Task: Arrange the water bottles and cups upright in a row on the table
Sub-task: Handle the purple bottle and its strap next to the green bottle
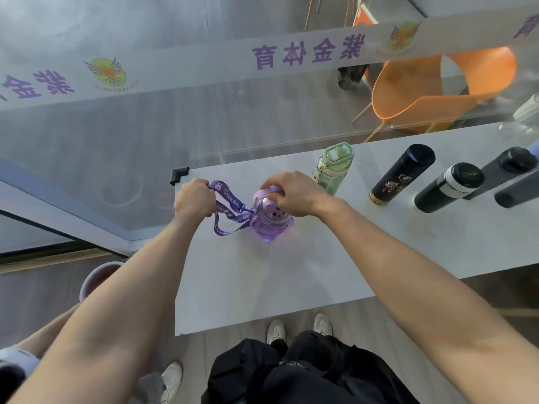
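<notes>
At frame centre, the right hand (294, 193) clasped the lid of an upright translucent purple plastic bottle (269, 218) while the left hand (194, 198), closed, pulled its purple strap (230, 209) leftward, away from the row of flasks at right.

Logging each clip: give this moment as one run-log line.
left hand: grips strap | right hand: on purple bottle lid | bottle upright on table

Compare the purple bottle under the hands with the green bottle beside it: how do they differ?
The purple bottle is squat and rounded; the green bottle is taller and slimmer. The purple one carries a printed strap, pulled by the left hand, while the green one shows no such strap. The right hand grips the purple bottle's top; the green stands untouched. Both are translucent and upright on the white table.
</notes>
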`<action>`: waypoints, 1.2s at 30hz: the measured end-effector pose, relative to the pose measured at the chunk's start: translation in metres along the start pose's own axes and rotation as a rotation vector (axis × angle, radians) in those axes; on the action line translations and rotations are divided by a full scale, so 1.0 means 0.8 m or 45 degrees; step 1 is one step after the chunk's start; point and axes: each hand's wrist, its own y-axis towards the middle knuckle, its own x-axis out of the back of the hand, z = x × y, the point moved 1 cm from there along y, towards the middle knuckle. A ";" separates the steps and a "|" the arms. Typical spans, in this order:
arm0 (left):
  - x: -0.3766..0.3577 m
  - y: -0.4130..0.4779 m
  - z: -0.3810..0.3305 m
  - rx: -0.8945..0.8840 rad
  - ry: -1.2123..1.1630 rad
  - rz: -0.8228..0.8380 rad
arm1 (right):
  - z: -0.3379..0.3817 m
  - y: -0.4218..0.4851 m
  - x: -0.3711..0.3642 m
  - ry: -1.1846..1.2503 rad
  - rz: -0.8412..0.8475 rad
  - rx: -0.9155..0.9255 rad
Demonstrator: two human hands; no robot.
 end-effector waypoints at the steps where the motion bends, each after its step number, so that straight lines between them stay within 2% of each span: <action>1: 0.002 0.002 -0.007 0.017 -0.126 0.028 | 0.000 -0.001 0.000 0.008 -0.012 0.008; 5: 0.008 0.021 -0.031 0.003 -0.675 0.075 | 0.003 -0.003 0.003 0.021 -0.036 0.024; 8: 0.003 0.033 -0.031 -0.211 -0.729 -0.003 | 0.002 -0.005 0.000 0.029 -0.012 -0.017; 10: 0.006 0.022 -0.044 -0.346 -0.757 0.020 | 0.001 -0.010 -0.004 0.042 -0.009 -0.035; 14: 0.022 0.001 -0.085 -0.374 -0.888 0.067 | 0.004 -0.013 -0.011 0.011 -0.019 -0.017; 16: 0.024 -0.004 -0.091 -0.347 -0.812 0.050 | 0.007 -0.009 -0.015 -0.011 -0.034 0.007; 18: 0.020 -0.011 -0.084 -0.285 -0.580 0.077 | 0.011 -0.007 -0.018 0.013 -0.043 0.025; 22: -0.009 -0.034 -0.047 -0.198 -0.053 0.391 | 0.012 -0.010 -0.016 0.045 -0.087 0.033; 24: -0.019 -0.046 -0.037 -0.218 0.073 0.431 | 0.008 -0.018 -0.016 0.038 -0.079 0.016; 28: -0.025 -0.065 -0.035 -0.279 0.210 0.256 | -0.011 -0.038 -0.011 0.122 -0.089 -0.022; 31: -0.019 -0.074 -0.043 -0.252 0.156 -0.007 | -0.031 -0.045 -0.005 0.107 -0.104 -0.089; 36: -0.004 -0.118 -0.094 -0.428 -0.002 -0.320 | -0.076 -0.069 0.002 0.060 0.072 -0.158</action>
